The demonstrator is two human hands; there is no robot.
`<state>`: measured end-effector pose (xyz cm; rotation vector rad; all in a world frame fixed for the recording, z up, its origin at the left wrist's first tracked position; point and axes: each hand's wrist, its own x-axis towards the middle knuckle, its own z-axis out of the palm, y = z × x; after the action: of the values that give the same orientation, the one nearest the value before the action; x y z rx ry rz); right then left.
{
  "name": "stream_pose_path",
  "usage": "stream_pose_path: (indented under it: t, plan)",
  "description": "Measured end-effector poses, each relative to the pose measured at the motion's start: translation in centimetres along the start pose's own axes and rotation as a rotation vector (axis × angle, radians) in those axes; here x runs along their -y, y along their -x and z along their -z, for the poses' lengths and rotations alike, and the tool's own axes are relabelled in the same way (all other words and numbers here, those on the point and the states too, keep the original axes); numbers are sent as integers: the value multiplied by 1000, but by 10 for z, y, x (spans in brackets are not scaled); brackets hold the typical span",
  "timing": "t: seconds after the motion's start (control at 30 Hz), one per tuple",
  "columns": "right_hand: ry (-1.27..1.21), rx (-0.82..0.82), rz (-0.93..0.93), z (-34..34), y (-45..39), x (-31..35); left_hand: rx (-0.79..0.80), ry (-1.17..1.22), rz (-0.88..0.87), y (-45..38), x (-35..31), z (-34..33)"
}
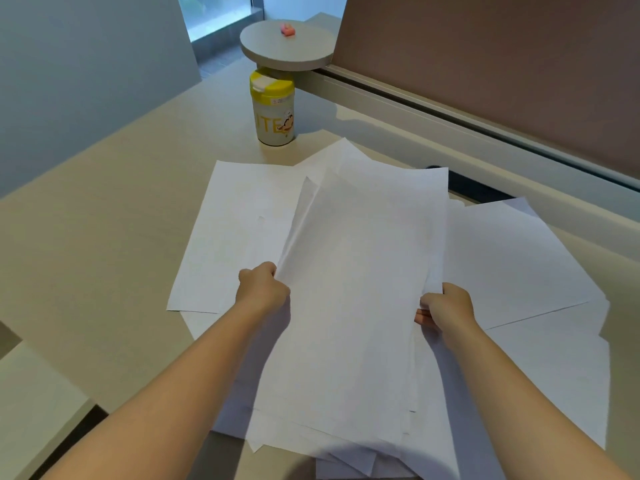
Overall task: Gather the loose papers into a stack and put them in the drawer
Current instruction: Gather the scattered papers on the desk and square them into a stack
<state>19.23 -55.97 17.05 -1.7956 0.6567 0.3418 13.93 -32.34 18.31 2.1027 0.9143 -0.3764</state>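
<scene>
Several white paper sheets lie fanned across the beige desk [104, 202]. A held bundle of sheets [356, 278] is raised slightly above the rest. My left hand [263, 285] grips its left edge and my right hand [443, 306] grips its right edge. Loose sheets stay flat beneath: one to the left [228, 223], others to the right [512, 258] and near the front edge [346, 459]. No drawer is in view.
A white bottle with a yellow lid [272, 109] stands behind the papers. A round grey shelf [287, 46] with a small pink object [288, 30] sits above it. A brown partition panel [502, 64] with a rail runs along the right.
</scene>
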Motion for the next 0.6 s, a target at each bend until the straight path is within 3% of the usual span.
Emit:
stream_pose_path:
  t: [0.13,0.27,0.4,0.6]
  plan:
    - [-21,-22,-1,-2,-8,-3,-157,-208,24,4,7,4]
    - [14,-16,8,-3,-6,-4,-156,-276,120,8,16,14]
    - [57,5,23,-9,0,-3,-102,-138,122,4,25,17]
    - [249,28,203,-6,-3,11,-185,134,-93,-6,36,36]
